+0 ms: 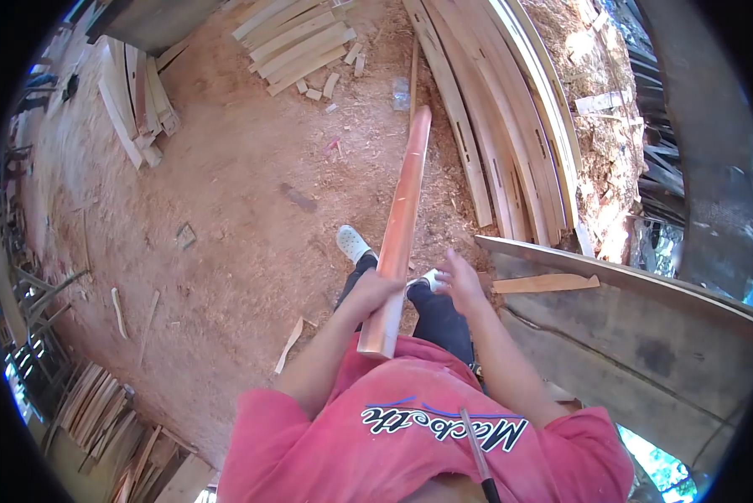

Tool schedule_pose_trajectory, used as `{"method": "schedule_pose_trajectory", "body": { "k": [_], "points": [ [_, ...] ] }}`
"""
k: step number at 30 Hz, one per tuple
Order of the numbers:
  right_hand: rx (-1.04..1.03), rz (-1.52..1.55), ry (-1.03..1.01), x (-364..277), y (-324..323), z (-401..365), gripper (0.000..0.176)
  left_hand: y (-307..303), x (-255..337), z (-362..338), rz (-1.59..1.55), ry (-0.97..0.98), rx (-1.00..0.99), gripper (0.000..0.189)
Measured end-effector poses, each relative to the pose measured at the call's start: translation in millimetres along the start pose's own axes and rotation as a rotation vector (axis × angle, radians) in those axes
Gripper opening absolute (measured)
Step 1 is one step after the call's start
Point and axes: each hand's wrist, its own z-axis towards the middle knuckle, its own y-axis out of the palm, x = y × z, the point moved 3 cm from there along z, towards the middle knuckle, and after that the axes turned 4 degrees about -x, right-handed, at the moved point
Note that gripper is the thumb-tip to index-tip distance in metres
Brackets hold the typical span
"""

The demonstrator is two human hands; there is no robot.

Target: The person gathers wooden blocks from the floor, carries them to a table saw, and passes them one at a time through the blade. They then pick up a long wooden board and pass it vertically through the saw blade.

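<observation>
A long reddish-brown wooden beam slants up and away from my waist, its near end close to my shirt. My left hand is wrapped round the beam near that end; part of the fingers is hidden behind the wood. To the right of the beam, my right hand is raised with fingers apart and touches nothing. Beneath the hands, my light clogs stand on the dusty ground.
Long slotted planks lie stacked ahead on the right. A wooden workbench with a shaped wood piece stands at my right. Short boards lie ahead, and more curved pieces at the far left. Sawdust covers the ground.
</observation>
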Motion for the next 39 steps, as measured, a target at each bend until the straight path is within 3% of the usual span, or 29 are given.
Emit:
{"method": "schedule_pose_trajectory", "body": {
  "k": [2,3,5,9,11,12,15,16,18,19,20,22,23,26,28,30,31,32,33,34,36,37,39],
  "points": [
    [-0.053,0.04,0.06,3.2,11.2,41.9,0.062,-0.3,-3.4,6.3,1.068,0.293,0.167,0.031],
    [-0.117,0.083,0.104,6.4,18.9,57.3,0.066,-6.5,-10.1,9.6,1.061,0.291,0.176,0.031],
    [-0.143,0.056,0.111,9.0,41.0,70.6,0.07,-28.0,-13.0,10.6,1.212,0.359,0.376,0.032],
    [-0.126,0.078,0.188,4.9,88.5,70.8,0.078,-48.7,1.1,6.6,1.094,0.196,0.266,0.031],
    [-0.105,0.116,0.246,-3.1,103.7,74.9,0.075,-45.6,10.4,0.9,1.201,0.355,0.391,0.03],
    [-0.112,0.118,0.252,-6.2,105.0,83.3,0.075,-47.4,16.2,-4.9,1.206,0.346,0.392,0.03],
    [-0.197,0.3,0.252,-21.0,116.2,121.0,0.072,-56.7,43.5,-26.0,0.977,0.147,0.101,0.043],
    [-0.218,0.311,0.253,-32.7,126.9,126.8,0.072,-63.3,57.4,-34.8,0.992,0.138,0.118,0.043],
    [-0.305,0.553,0.119,-47.6,150.2,130.0,0.069,-75.0,65.9,-59.9,0.941,-0.066,-0.039,0.052],
    [-0.324,0.557,0.268,-51.2,158.1,133.5,0.056,-84.9,65.6,-68.8,0.971,-0.094,-0.045,0.052],
    [-0.322,0.599,0.289,-44.4,170.5,126.4,0.056,-98.1,62.9,-80.8,0.875,-0.134,-0.017,0.054],
    [-0.201,0.389,0.242,-34.9,191.6,129.3,0.044,-125.5,67.5,-95.0,0.694,-0.189,-0.028,0.06],
    [-0.227,0.373,0.324,-31.3,196.8,126.4,0.045,-136.1,65.1,-105.2,0.596,-0.228,-0.072,0.063],
    [-0.332,0.258,0.43,-45.2,198.3,91.5,0.046,-152.0,28.7,-143.7,0.456,-0.206,0.006,0.068],
    [-0.498,0.119,0.449,-87.5,192.5,52.5,0.046,-142.9,49.6,-185.5,0.403,-0.256,0.028,0.072],
    [-0.493,0.121,0.63,-108.7,187.3,53.9,0.046,-133.8,64.3,-213.9,0.352,-0.282,0.042,0.075],
    [-0.611,0.359,0.456,-125.3,195.2,59.4,0.043,-130.7,63.0,-229.6,0.374,-0.294,0.035,0.076],
    [-0.612,0.452,0.223,-124.9,205.1,92.7,0.044,-127.3,66.9,-245.7,0.399,-0.308,0.023,0.078],
    [-0.605,0.544,0.128,-141.2,210.5,111.8,0.046,-122.1,98.5,-260.8,0.407,-0.339,-0.008,0.079],
    [-0.808,0.676,0.281,-155.6,219.0,131.4,0.05,-123.0,86.5,-267.4,0.391,-0.338,0.021,0.079],
    [-0.561,0.65,0.185,-165.6,259.6,121.2,0.051,-125.7,39.9,-276.1,-0.041,-0.28,0.079,0.078],
    [-0.559,0.629,0.189,-165.2,277.3,114.1,0.051,-125.8,23.8,-280.9,-0.061,-0.277,0.077,0.078],
    [-0.616,0.613,0.232,-160.7,304.0,104.7,0.056,-122.1,1.6,-288.3,-0.392,-0.132,0.13,0.077]
  ]
}}
